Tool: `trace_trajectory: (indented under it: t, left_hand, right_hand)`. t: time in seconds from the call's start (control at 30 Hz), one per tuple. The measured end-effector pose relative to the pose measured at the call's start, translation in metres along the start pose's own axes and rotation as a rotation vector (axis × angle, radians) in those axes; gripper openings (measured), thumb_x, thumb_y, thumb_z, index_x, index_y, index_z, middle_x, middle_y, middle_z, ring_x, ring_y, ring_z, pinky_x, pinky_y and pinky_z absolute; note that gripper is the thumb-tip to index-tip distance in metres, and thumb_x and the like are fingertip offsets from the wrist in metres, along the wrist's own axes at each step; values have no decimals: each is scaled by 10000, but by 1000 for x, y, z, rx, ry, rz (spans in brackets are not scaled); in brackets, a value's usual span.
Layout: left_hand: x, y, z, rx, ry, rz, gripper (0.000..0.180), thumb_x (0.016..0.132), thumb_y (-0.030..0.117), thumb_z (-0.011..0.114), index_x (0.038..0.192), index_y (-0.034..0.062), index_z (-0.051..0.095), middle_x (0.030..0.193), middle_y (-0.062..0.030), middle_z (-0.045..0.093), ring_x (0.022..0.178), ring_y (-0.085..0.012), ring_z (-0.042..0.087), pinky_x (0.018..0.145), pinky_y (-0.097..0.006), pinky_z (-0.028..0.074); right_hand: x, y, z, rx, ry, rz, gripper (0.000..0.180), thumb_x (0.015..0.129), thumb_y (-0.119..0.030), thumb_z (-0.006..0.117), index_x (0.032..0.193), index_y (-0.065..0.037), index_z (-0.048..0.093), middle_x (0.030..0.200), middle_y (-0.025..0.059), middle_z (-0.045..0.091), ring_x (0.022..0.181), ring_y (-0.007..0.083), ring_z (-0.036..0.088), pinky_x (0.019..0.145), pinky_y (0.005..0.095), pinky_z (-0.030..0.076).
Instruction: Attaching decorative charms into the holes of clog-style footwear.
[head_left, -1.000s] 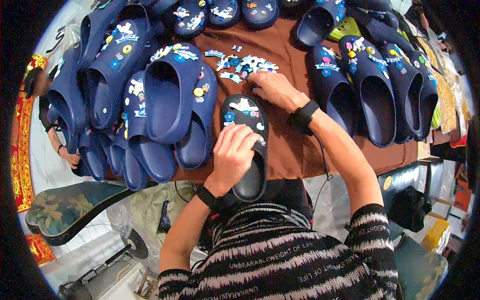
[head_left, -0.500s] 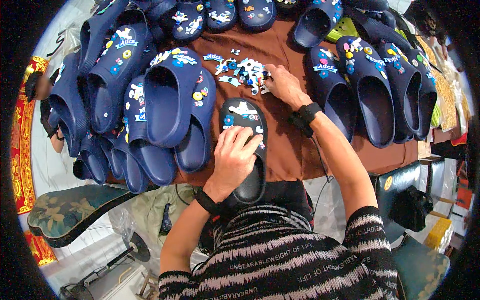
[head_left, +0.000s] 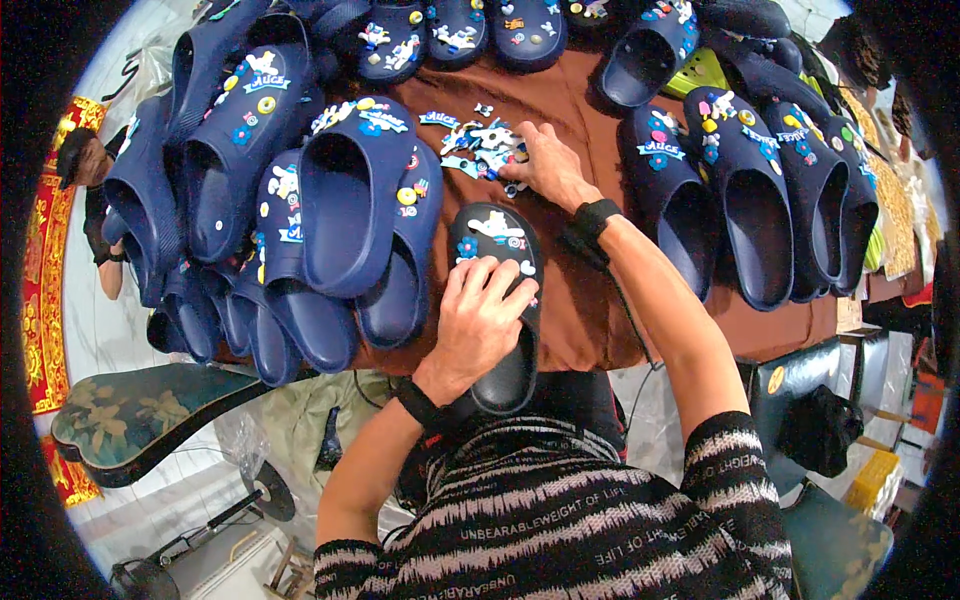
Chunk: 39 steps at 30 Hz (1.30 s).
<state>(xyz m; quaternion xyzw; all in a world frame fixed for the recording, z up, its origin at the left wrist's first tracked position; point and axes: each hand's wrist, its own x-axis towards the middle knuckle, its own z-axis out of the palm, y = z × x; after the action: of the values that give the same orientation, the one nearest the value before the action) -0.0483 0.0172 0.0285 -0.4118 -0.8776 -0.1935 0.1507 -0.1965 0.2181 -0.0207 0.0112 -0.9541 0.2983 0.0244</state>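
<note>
1. A brown cloth-covered table (head_left: 590,320) fills the middle of the view, over a pale tiled floor with a red patterned rug (head_left: 45,300) at the far left.
2. A heap of dark navy foam clogs (head_left: 290,230), stacked toe over heel and studded with coloured charms, covers the left part of the table.
3. A row of 4 more navy foam clogs (head_left: 760,200) lies side by side on the right part, openings up.
4. Another line of navy clogs (head_left: 455,35) runs along the far edge.
5. A single black foam clog (head_left: 500,300) lies lengthwise near the table's front edge, between the heap and the row, with a few white and blue charms on its toe.
6. The left hand (head_left: 480,320) rests on top of that black clog, fingers spread and curled down over its upper, pressing it.
7. The right hand (head_left: 545,165) reaches to the far middle of the table, fingers bent and pinching into the charms; what they grip cannot be told.
8. A small pile of loose white and blue rubber charms (head_left: 478,145) lies just beside those fingertips.
</note>
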Motion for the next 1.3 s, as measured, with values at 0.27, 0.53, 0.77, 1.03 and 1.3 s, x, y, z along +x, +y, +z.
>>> trace_trajectory:
  t: [0.27, 0.53, 0.77, 1.03, 1.3]
  left_hand:
    - [0, 0, -2, -3, 25, -19, 383, 610, 65, 700, 989, 122, 707, 1045, -65, 596, 1051, -303, 572, 962, -460, 468]
    - [0, 0, -1, -35, -21, -16, 363, 662, 81, 708, 1024, 113, 688, 1095, -67, 598, 1070, -286, 563, 981, -460, 451]
    - [-3, -2, -1, -49, 3, -31, 402, 621, 49, 700, 1016, 125, 702, 1070, -55, 593, 1058, -288, 569, 963, -461, 467]
    - [-3, -2, 2, -64, 14, -16, 396, 633, 51, 697, 1021, 127, 701, 1080, -53, 598, 1062, -284, 573, 972, -466, 467]
    - [-1, -2, 3, -75, 14, -17, 401, 620, 23, 680, 1011, 111, 703, 1059, -63, 608, 1054, -303, 581, 961, -456, 477]
  right_hand:
    - [38, -7, -15, 30, 74, -40, 345, 902, -361, 640, 1060, -66, 721, 959, 177, 726, 950, 367, 694, 815, 468, 534]
    - [101, 8, 6, 17, 30, -154, 289, 856, -126, 634, 1132, -115, 721, 1117, 192, 702, 1071, 379, 665, 919, 490, 527]
    - [110, 2, 17, -101, 12, -208, 304, 850, -212, 662, 1127, -96, 716, 1087, 199, 705, 1067, 367, 670, 922, 492, 528]
    - [117, 41, 13, 610, -254, 8, 188, 981, -166, 605, 1039, -43, 735, 812, -17, 667, 696, 72, 568, 636, 244, 469]
    - [69, 15, -20, 520, -169, 18, 188, 972, -193, 616, 1015, -49, 730, 773, -39, 638, 670, 61, 551, 578, 234, 429]
